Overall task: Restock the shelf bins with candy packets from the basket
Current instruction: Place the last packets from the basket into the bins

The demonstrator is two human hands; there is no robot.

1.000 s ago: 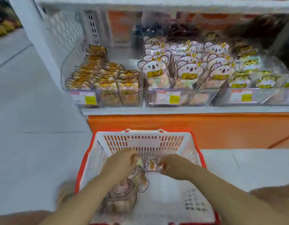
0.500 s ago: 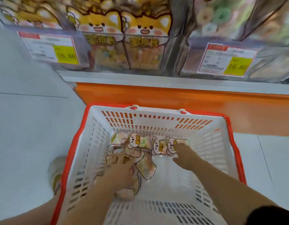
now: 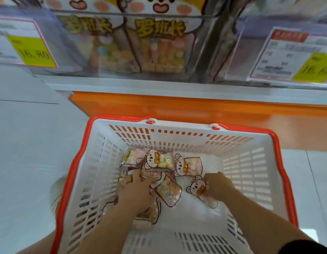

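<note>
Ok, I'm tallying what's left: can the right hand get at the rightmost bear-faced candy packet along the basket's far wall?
Probably yes: that clear, pink bear-faced candy packet lies uncovered just beyond the right hand. But that hand already grips another bear-faced packet.

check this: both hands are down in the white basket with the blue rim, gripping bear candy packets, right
Not quite. The head view shows the basket has an orange-red rim, not blue. The rest holds: left hand and right hand are down in it, gripping bear candy packets.
</note>
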